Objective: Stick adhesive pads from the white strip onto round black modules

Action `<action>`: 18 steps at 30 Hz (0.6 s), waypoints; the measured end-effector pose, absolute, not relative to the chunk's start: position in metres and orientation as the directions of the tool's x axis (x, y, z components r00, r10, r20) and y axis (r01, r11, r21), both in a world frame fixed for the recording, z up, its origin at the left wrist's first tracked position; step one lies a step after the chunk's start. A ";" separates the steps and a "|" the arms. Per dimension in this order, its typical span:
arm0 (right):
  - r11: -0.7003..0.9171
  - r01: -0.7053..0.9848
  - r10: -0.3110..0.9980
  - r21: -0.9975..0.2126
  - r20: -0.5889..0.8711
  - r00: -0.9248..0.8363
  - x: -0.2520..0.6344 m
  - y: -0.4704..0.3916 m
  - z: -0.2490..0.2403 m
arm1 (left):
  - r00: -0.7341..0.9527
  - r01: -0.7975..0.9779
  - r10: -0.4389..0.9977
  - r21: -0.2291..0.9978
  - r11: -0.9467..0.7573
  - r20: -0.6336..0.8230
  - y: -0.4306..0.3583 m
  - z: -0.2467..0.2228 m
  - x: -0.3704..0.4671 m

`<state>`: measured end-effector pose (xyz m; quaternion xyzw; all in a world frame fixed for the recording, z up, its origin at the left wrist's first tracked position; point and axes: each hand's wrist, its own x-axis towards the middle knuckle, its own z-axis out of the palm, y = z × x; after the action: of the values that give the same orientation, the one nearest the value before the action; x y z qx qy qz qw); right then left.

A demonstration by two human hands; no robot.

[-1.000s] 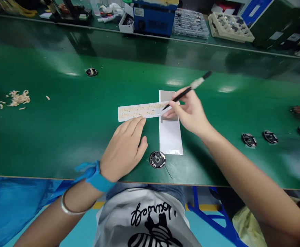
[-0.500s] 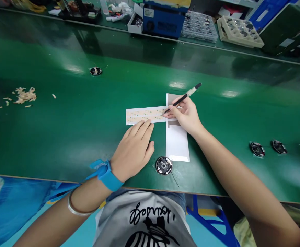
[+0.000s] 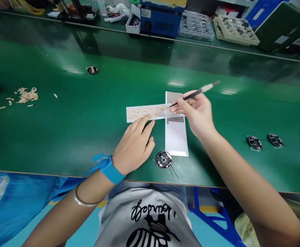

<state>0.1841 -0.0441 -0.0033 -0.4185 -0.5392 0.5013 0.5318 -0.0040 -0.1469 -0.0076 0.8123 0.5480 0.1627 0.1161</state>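
Right hand [image 3: 198, 113] with tweezers [image 3: 191, 94] over label strip [image 3: 146, 112].

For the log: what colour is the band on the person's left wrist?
Bright blue wrist strap, seen in the head view, just behind the left hand.

Sticker strip [image 3: 146, 112] lies across the sheet [image 3: 176, 135], round board [image 3: 163, 160] nearer

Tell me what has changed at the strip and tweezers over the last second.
The right hand has lifted slightly, tilting the black tweezers flatter; their tip stays at the right end of the sticker strip. The left hand still presses flat on the strip's near edge. The white sheet under the strip and the round black part beside it have not moved.
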 end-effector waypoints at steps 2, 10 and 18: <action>0.218 -0.026 0.976 -0.976 0.217 0.007 0.188 -0.081 0.009 | 0.365 0.801 0.921 0.458 -0.386 0.137 -0.162 -0.001 -0.004; 0.156 0.279 0.931 -0.947 0.235 0.278 0.183 -0.208 -0.017 | 0.301 0.672 0.944 0.672 -0.310 0.135 -0.208 -0.017 0.015; 0.120 0.218 0.934 -0.969 0.185 0.306 0.180 -0.210 -0.028 | 0.156 0.674 0.968 0.695 -0.249 0.195 -0.208 -0.026 0.021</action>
<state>0.1802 -0.2100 -0.0284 -0.5815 -0.4951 0.3191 0.5612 0.0213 -0.2080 -0.0260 0.7240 0.5671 0.3166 0.2323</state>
